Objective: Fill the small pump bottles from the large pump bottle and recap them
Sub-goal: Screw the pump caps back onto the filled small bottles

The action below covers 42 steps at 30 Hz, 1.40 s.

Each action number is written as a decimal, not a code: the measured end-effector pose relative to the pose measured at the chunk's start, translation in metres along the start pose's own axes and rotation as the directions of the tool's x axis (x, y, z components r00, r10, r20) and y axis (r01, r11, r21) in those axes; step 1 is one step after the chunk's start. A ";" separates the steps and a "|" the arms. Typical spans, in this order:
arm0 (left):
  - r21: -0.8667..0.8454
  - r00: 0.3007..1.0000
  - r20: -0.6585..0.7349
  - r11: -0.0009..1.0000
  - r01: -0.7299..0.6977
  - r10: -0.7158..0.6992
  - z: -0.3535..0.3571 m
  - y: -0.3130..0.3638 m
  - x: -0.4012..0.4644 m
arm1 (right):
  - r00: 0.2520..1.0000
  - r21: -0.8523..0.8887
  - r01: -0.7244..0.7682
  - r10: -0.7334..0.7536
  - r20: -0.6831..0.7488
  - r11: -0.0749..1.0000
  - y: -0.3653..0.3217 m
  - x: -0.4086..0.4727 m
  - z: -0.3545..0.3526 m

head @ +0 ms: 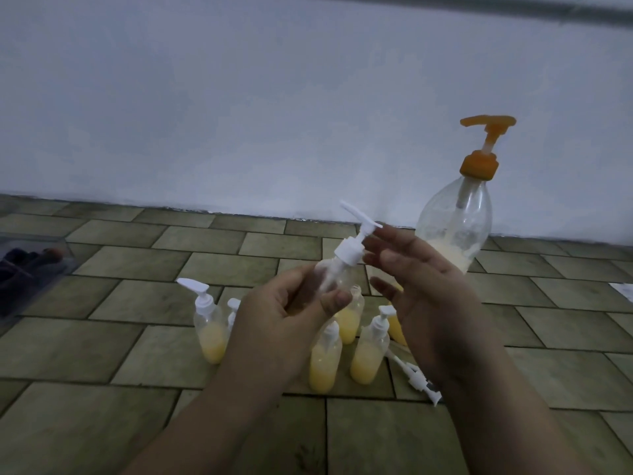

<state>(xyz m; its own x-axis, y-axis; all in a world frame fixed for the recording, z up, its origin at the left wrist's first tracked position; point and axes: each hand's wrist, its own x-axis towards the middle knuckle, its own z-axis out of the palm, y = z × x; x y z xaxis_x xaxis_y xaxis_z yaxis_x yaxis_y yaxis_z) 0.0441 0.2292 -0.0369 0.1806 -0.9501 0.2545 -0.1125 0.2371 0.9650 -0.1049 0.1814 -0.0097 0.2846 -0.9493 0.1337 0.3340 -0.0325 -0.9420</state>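
My left hand (291, 310) grips a small clear bottle (337, 269), tilted up to the right, with a white pump cap (356, 241) on its neck. My right hand (421, 286) is beside the cap with relaxed fingers, its fingertips close to the pump head. The large clear bottle (455, 228) with an orange pump (486, 138) stands behind my right hand and holds a little pale yellow liquid at its bottom. Several small bottles (323, 361) part-filled with yellow liquid stand on the floor below my hands; one (352, 317) has an open neck.
A loose white pump cap (416, 377) lies on the tiled floor (137, 337) at the right of the small bottles. A white wall (239, 114) rises close behind. A dark object (24, 269) sits at the far left.
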 end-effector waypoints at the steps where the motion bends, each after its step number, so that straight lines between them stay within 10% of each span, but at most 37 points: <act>1: 0.002 1.000 0.015 1.000 0.002 -0.002 0.000 0.001 0.000 | 1.000 -0.015 -0.009 0.009 0.025 1.000 0.000 -0.001 0.001; 28: 0.114 0.998 0.039 0.992 -0.057 0.053 0.001 0.002 -0.001 | 0.999 0.013 0.002 -0.002 -0.052 1.000 0.000 -0.002 0.009; 37: 0.719 0.885 0.038 0.602 -0.347 0.464 0.009 -0.002 0.003 | 0.960 0.050 0.093 -0.077 -0.268 0.994 0.008 -0.003 0.027; 42: 0.565 0.912 -0.076 0.771 -0.295 0.404 -0.007 0.020 0.018 | 0.984 -0.166 0.141 -0.156 -0.081 0.976 -0.013 -0.003 0.015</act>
<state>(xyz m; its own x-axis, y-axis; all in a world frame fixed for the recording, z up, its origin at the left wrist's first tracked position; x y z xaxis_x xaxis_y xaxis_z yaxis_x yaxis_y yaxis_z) 0.0523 0.2180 -0.0126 0.1932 -0.7551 0.6265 -0.6920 0.3478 0.6326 -0.0964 0.1892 0.0071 0.1557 -0.9547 0.2537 0.2170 -0.2175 -0.9516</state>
